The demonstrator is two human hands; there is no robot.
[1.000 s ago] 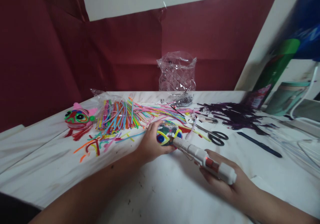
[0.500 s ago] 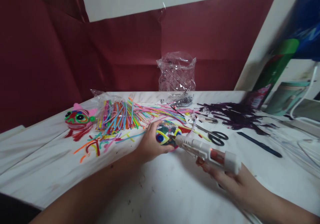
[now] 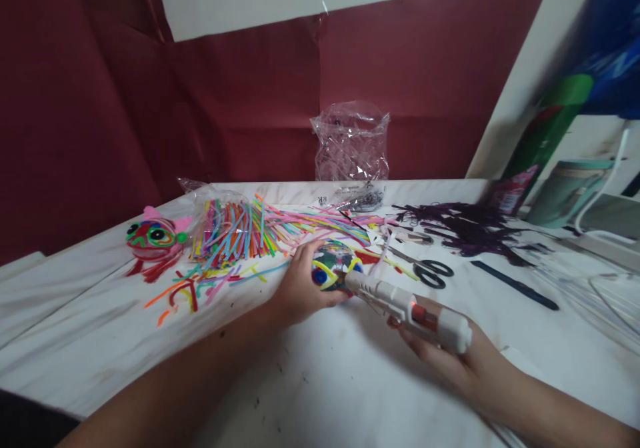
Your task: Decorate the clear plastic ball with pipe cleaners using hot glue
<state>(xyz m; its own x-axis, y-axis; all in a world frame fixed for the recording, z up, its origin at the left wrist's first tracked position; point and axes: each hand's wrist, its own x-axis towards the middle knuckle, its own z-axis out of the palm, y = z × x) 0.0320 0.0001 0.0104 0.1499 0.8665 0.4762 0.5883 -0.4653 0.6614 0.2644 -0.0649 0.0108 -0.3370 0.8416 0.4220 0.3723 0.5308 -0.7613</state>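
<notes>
My left hand (image 3: 303,285) is wrapped around the left side of a painted ball-shaped craft face (image 3: 336,256) with blue eyes edged in yellow. In my right hand (image 3: 450,355) is a white hot glue gun (image 3: 387,295), with an orange-red glow showing at its body. Its nozzle points left, at the middle of the face between the eyes; whether the tip touches cannot be made out. Behind the ball lie colourful pipe cleaners (image 3: 240,231), partly in a clear bag. Black-handled scissors (image 3: 430,271) rest to the right of the ball.
A finished-looking pink and red craft figure (image 3: 154,236) stands at the left. Short pipe cleaner pieces (image 3: 190,291) are scattered near it. Dark purple strands (image 3: 465,225), a dark flat stick (image 3: 515,285) and clear glue sticks (image 3: 595,295) lie right. A clear plastic bag (image 3: 353,145) leans at the back.
The rear of the glue gun has swung slightly left and down with my right hand, its nozzle staying at the face. My left hand keeps its hold on the ball.
</notes>
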